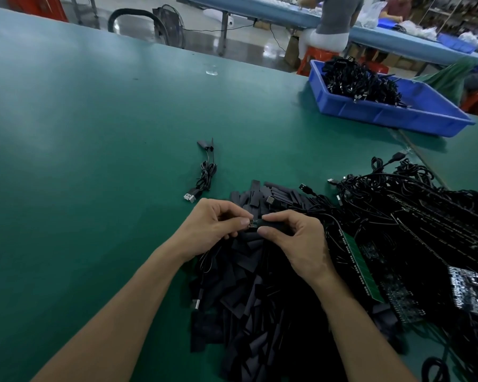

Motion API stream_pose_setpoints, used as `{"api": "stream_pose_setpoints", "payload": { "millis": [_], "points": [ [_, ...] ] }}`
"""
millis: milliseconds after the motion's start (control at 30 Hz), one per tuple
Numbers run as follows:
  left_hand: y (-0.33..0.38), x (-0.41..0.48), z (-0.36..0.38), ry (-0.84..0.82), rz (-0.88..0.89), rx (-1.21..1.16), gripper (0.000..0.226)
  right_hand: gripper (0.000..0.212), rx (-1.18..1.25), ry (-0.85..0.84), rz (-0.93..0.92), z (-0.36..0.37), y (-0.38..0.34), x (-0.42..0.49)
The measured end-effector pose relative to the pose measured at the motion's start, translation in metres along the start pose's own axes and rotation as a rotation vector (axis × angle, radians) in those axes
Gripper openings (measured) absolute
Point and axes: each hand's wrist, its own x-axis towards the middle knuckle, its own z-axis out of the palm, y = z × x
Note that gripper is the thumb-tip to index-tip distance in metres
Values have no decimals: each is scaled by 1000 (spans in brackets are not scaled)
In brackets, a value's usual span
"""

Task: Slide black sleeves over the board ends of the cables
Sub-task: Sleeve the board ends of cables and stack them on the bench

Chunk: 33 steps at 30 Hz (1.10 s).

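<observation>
A small board end [253, 224] of a cable sits right between the two hands, in the air just over the table [80, 133], closer to its near edge than its far one. The left hand [215, 226] pinches the board end with thumb and fingers curled in. The right hand [298, 241] pinches a black sleeve [272, 224] the same way. The mouth of the sleeve meets the tip of the board, and only a little bit of the board shows between the fingertips. The two hands are very close, thumb almost to thumb. A thin cable [204, 271] hangs down from the left hand and ends in a metal plug near the table's near edge. Under both hands lies a big pile of sleeves [246, 299], all flat and black, and it spreads toward the near edge. Just to the right is a heap of cables [414, 213], with long green board strips [356, 257] lying in it, by the right edge. A bundled cable [204, 175] lies alone on the bare green top, a bit past the left hand. Farther off, at the far right corner, stands a blue bin [384, 114] with more black cables inside. Behind the table a person [334, 17] sits on a red stool [318, 57] at another long bench.
</observation>
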Motion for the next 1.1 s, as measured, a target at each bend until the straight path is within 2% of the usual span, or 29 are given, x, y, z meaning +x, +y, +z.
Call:
{"api": "stream_pose_setpoints", "payload": {
  "millis": [267,400,500,667,800,1100],
  "points": [
    [-2,-1,3,30,4,-25,13,39,-21,-22,-53,5,-1,0],
    [-4,1,5,118,-4,131,18,24,63,46,-29,7,2,-1],
    [-4,1,6,95,16,194,24,30,84,61,-18,7,5,-1],
    [-2,-2,5,38,52,232,18,36,100,53,2,6,4,0],
    [-2,-4,5,4,73,297,15,32,79,-4,24,6,2,-2],
    [0,-5,6,-20,70,290,17,26,63,10,22,7,1,-2]
  ]
}}
